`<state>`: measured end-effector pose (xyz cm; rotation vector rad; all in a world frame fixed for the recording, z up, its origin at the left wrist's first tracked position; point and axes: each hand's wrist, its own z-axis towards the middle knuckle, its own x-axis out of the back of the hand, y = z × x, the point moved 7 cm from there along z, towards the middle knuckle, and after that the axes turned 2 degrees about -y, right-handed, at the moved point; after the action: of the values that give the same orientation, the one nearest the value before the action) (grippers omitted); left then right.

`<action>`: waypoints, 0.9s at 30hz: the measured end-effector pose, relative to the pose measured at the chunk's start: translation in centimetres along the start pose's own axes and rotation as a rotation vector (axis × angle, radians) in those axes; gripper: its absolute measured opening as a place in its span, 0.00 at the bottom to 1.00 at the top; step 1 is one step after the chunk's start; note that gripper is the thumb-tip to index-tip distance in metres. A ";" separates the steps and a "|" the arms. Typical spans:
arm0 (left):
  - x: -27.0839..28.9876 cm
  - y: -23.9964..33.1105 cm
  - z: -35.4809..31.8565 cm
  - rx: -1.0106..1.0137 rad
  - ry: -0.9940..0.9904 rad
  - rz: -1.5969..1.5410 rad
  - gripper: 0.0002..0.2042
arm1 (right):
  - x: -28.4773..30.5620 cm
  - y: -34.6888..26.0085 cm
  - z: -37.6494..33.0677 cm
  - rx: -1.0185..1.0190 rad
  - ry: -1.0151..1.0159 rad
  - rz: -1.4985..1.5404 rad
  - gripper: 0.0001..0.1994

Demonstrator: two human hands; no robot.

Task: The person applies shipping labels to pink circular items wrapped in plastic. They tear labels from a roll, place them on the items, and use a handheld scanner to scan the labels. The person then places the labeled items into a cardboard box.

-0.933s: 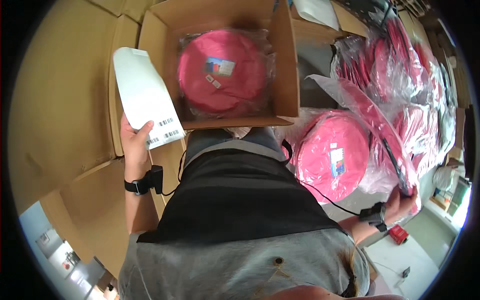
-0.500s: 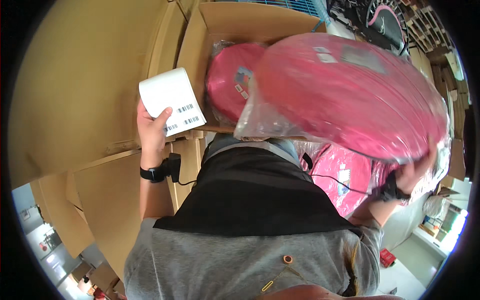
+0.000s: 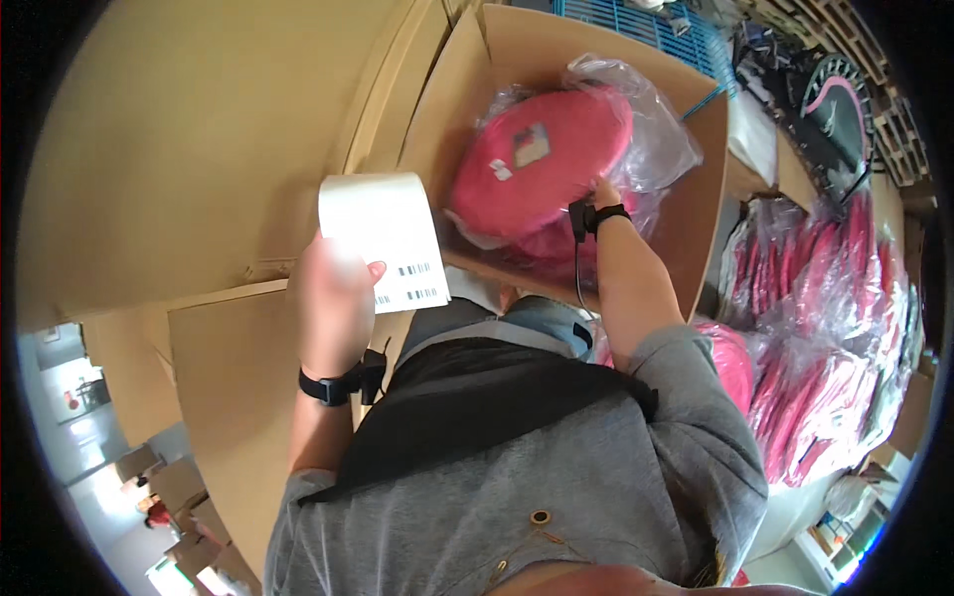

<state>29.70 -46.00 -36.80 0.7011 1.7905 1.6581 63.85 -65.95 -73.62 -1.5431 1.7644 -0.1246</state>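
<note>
A stack of white barcode label sheets (image 3: 383,219) is pinched in my left hand (image 3: 336,298), the thumb lying over its face; the hand is partly blurred. My right hand (image 3: 604,195) reaches into an open cardboard box (image 3: 706,149) and is closed on the edge of a flat, oval pink package (image 3: 566,149). That package is in a clear plastic bag, with a small picture label and white stickers on its top. It lies tilted inside the box, over another pink package (image 3: 556,243). The fingers of my right hand are mostly hidden.
Large cardboard panels (image 3: 199,129) stand along the left. Several bagged pink packages (image 3: 815,407) are stacked on the right. A blue wire rack (image 3: 646,35) is beyond the box, with a black and pink round item (image 3: 840,119) at the far right.
The pink package has moved from the right, above the box's edge, down into the box with my right hand. The view has turned, and the label sheets remain in my left hand.
</note>
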 end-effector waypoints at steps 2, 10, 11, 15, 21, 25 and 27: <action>-0.3 -0.1 0.3 0.015 0.022 0.001 0.25 | 4.8 3.1 3.1 -0.005 0.163 -0.271 0.18; -8.9 -2.8 3.5 0.137 -0.283 -0.273 0.21 | 0.7 -4.3 -16.5 0.034 -0.056 -0.425 0.17; -10.7 -3.4 3.8 0.195 -0.330 -0.337 0.20 | -1.3 -6.1 -20.9 0.081 -0.102 -0.513 0.17; -18.1 -5.1 3.8 0.319 -0.608 -0.411 0.18 | -4.1 -7.6 -32.4 0.223 -0.388 -0.314 0.21; -28.2 -5.2 -1.4 0.440 -0.945 -0.384 0.21 | -0.3 -7.6 -39.2 0.362 -0.152 0.010 0.20; -32.1 -6.3 -5.8 0.523 -1.080 -0.348 0.23 | 3.3 -7.5 -41.0 0.451 -0.072 0.228 0.14; -33.6 -6.0 -7.6 0.579 -1.122 -0.354 0.24 | 4.7 -8.1 -42.3 0.487 -0.079 0.284 0.14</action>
<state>47.26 -76.06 -40.04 1.1590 1.3579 0.2913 45.38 -89.18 -42.08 -0.9319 1.7116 -0.3204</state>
